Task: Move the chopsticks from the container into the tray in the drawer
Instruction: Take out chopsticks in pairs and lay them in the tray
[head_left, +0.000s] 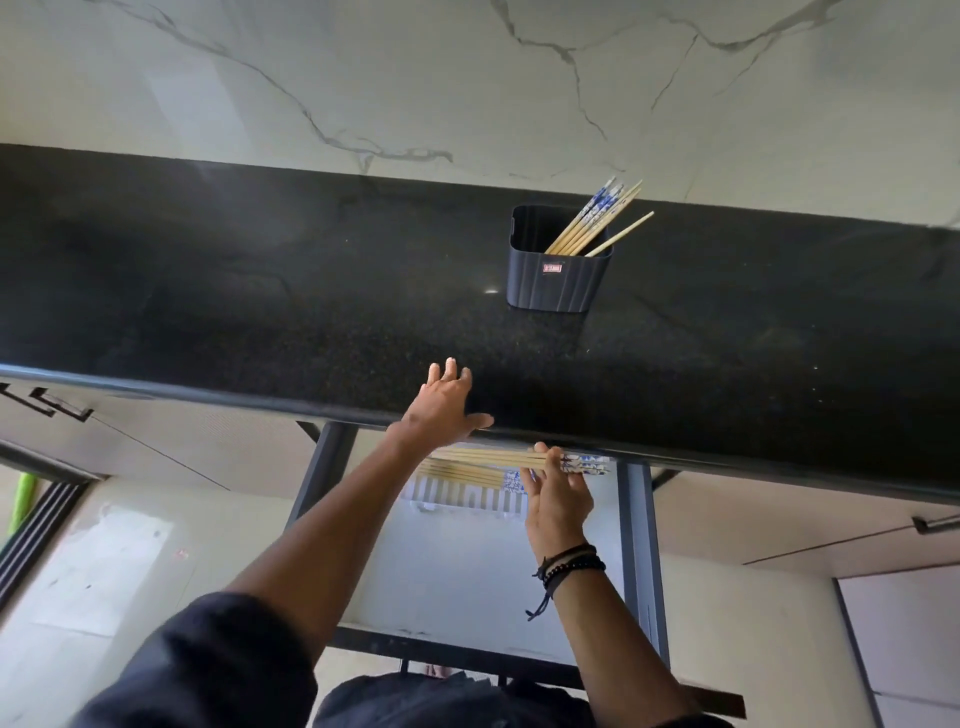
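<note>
The right hand grips a chopstick bundle under the counter's front edge; lower it level into the slotted tray. The left hand rests open, empty.

The desk edge hides the far part of our tray; the container label is too small to read.

Counter edge overhangs drawer; open counter left of container.
</note>
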